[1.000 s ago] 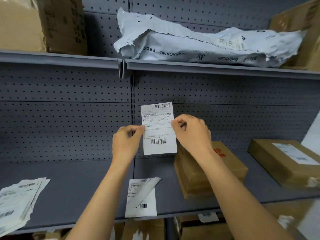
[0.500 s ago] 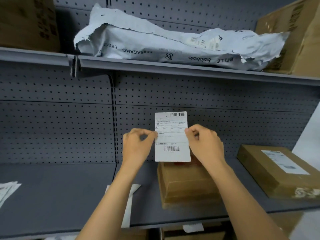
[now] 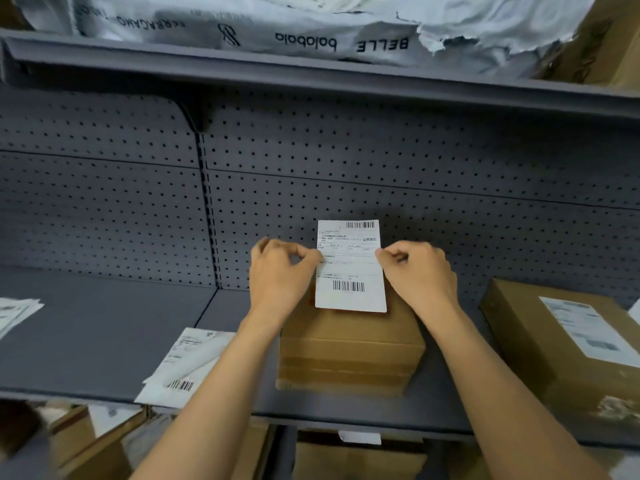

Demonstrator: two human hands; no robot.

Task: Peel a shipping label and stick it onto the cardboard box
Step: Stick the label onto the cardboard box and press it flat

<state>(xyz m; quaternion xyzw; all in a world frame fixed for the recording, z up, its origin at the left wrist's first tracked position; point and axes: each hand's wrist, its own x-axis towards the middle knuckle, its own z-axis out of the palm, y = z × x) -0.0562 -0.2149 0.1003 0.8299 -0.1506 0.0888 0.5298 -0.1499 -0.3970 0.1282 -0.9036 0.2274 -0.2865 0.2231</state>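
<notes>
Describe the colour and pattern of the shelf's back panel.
Dark grey back panel, dotted with a regular grid of small holes; the head view shows it clearly.

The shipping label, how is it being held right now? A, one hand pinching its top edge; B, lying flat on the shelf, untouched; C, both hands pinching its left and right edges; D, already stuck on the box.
C: the left hand and right hand each pinch a side edge of the shipping label, held upright above the cardboard box.

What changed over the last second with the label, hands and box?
The label, pinched between the left hand and right hand, has come over the box, its lower edge now in front of the box top. The grip is unchanged; the box and the sheet stayed put.
</notes>
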